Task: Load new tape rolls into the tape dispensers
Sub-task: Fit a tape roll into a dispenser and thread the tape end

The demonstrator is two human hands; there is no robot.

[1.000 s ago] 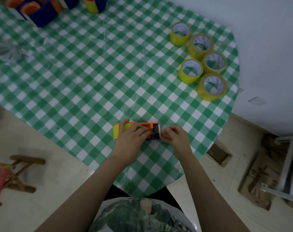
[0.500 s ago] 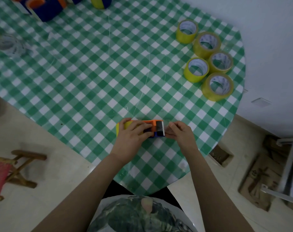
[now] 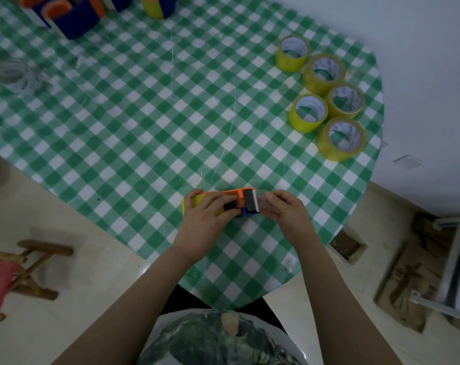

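An orange and blue tape dispenser (image 3: pixel 246 202) lies on the checked table near its front edge, with a yellow tape roll (image 3: pixel 194 202) seated in it. My left hand (image 3: pixel 208 218) lies over the roll and the dispenser body and grips them. Just right of the dispenser's toothed blade, my right hand (image 3: pixel 284 210) pinches what looks like the clear tape end. Several new yellow tape rolls (image 3: pixel 309 113) stand in a cluster at the table's right side.
More blue and orange dispensers (image 3: pixel 73 14) stand at the far left edge of the green checked table (image 3: pixel 144 114). A crumpled clear wrapper (image 3: pixel 15 75) lies at the left. A small wooden stool (image 3: pixel 21 272) stands on the floor to the left; cardboard and metal legs are on the right.
My right hand has drawn slightly to the right, away from the blade. My left hand keeps its hold on the dispenser. The camera view shifted a little.
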